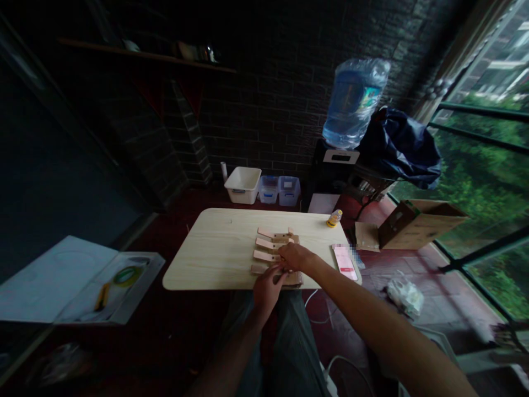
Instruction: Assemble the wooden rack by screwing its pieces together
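Note:
Several pale tan strips (265,243) with small dark dots lie side by side near the table's front edge, joined or laid against brown pieces (295,280) on their right; I cannot tell the material. My right hand (295,257) is over the right ends of the middle strips, fingers bent down and pressed together. Just in front of it, my left hand (268,288) has thumb and fingers closed in a pinch at the strip nearest me. The fingertips of both hands almost meet, and what lies between them is too small and covered to make out.
The pale wooden table (215,242) also bears a phone (344,262) and a small yellow-capped bottle (334,218) on the right. An open white case (132,309) is at left. Beyond stand plastic bins (243,186), a water dispenser (341,157) and a cardboard box (417,229).

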### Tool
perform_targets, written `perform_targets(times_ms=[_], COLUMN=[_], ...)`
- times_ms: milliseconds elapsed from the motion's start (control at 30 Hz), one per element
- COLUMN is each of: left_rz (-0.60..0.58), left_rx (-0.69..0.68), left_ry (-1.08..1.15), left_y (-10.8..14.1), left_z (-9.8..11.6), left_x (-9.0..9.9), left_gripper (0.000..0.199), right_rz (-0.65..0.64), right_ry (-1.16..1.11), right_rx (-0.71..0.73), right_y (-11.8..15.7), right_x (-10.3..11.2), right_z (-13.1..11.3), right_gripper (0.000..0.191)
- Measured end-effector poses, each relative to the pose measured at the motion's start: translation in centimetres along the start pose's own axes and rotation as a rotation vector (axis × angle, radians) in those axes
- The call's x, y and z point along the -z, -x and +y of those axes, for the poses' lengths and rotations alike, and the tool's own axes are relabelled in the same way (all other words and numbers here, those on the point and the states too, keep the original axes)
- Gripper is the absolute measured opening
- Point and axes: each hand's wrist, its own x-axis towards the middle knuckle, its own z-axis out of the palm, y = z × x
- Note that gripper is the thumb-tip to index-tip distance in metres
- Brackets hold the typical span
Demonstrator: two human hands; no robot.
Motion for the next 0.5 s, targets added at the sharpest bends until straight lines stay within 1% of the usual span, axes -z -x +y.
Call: perform_targets(times_ms=[133,233,367,433,500], left_rz=[-0.005,-0.026,-0.042,-0.035,-0.028], left_rx=[0.010,0.006,0.018,0.024,0.026], left_ry=[-0.002,0.015,0.021,0.016,0.010], left_y=[0.1,0.0,-0.1,-0.1,-0.1], left_z=[-0.1,0.0,0.4,0.4,0.3], left_x=[-0.1,0.1,0.5,0.4,0.3], left_gripper=[0.022,0.023,0.024,0.024,0.024], right_rz=[-0.015,0.015,0.057,0.081,0.134], right_ry=[-0.016,-0.088,-0.215,-0.252,-0.290], right_rx=[0.009,-0.029,-0.058,-0.021,0.023], right_y=[-0.1,0.9,2.4,2.7,2.6], right_x=[-0.3,-0.4,-0.4,-0.7,-1.3], right_z=[0.2,0.3,0.4,0.5,0.5], right_gripper=[0.030,0.030,0.041,0.035,0.027])
